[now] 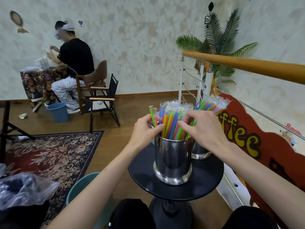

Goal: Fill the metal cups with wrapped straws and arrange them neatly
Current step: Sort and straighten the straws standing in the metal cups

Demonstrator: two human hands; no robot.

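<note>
A shiny metal cup (173,160) stands on a small round black table (208,182), packed with upright wrapped straws (171,123) in green, blue, orange and yellow. My left hand (145,129) grips the straws on the bundle's left side, fingers curled round them. On the right side my right hand (203,128) pinches the straws with its fingertips. Behind and to the right stands a second metal cup (200,151), partly hidden by my right wrist, with its own wrapped straws (212,103) fanning out above.
A wooden handrail (247,65) and a red coffee sign (264,146) run along the right. A teal bin (82,187) sits by my left knee, a plastic bag (24,190) at lower left. A seated person (74,63) works at a far table.
</note>
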